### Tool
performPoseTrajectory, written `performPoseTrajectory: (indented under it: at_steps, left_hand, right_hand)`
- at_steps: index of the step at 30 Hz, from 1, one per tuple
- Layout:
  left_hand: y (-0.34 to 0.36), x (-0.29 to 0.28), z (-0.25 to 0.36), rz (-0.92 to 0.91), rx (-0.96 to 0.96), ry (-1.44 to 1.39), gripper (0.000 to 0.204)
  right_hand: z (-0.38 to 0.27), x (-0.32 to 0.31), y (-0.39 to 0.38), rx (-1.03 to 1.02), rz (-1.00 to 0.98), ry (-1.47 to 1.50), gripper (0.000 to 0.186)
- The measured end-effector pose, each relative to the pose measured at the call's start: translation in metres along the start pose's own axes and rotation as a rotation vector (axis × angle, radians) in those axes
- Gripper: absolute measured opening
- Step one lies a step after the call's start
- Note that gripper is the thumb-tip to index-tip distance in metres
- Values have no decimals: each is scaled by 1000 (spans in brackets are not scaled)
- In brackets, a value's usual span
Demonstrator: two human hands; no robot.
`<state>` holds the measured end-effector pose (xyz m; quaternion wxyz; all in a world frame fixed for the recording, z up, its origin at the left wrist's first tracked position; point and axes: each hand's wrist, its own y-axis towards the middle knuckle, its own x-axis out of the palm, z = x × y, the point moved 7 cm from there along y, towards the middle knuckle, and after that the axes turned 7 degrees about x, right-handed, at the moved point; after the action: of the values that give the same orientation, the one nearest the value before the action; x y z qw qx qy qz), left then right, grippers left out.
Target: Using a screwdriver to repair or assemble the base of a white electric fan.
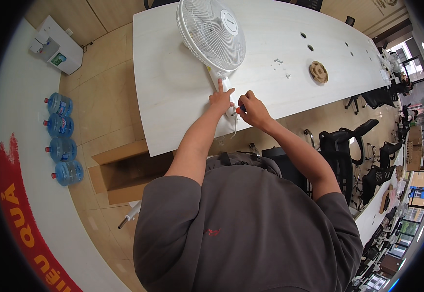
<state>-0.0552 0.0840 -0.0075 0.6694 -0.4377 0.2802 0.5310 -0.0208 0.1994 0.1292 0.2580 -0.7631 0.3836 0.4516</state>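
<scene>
A white fan (pixel 211 41) with a round wire cage lies on the white table (pixel 165 92), its neck toward me. My left hand (pixel 220 100) grips the fan's neck, one finger stretched along it toward the cage and the others spread to the side. Just to the right, my right hand (pixel 254 111) is closed round a small orange and blue handle, apparently a screwdriver (pixel 238 111), at the near end of the neck. Its tip is too small to make out. A pale cord (pixel 235 129) hangs from that end over the table's edge.
Small loose parts (pixel 278 61) and a brown moulded ring (pixel 318 72) lie on the table to the right. An open cardboard box (pixel 119 180) stands on the floor at left, near several blue water bottles (pixel 61 125). Black office chairs (pixel 341 146) stand along the right.
</scene>
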Motion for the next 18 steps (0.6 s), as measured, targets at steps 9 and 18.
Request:
performPoseTrajectory:
  at_steps: [9,18]
  left_hand:
    - [-3,2,-4,-7,-28,-28,78]
    - [-3,-4,4,11,-14,-30,75]
  right_hand:
    - [-2,-3,-2,0,-1,21,21]
    - [8,-39,-9,49,59,145,26]
